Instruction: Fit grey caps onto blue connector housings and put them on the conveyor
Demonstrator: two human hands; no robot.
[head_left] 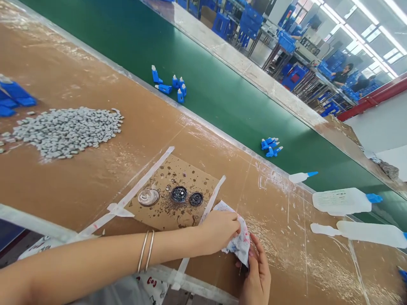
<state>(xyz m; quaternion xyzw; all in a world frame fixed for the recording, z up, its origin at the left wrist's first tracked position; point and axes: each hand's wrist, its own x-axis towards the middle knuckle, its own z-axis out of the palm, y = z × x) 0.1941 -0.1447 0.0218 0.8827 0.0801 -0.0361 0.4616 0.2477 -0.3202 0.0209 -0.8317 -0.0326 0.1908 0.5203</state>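
A white cloth [241, 241] with red and blue stains lies between my two hands at the lower middle. My left hand [219, 231], on the arm with two silver bangles, is closed on the cloth's upper part. At the cloth's lower right edge, my right hand [257, 271] has its fingers curled round a small dark object [244, 268], mostly hidden under the cloth. Left of my hands, a taped cardboard sheet [187, 171] with dark spots bears two round black dishes [179, 194] and a clear, whitish round dish [148, 197].
Many small grey pieces [71, 131] are heaped at the left, beside blue parts [17, 95]. Small blue parts with white tips [180, 91] stand on the green belt [216, 101]. White bottles [341, 201] lie at the right. People are far behind.
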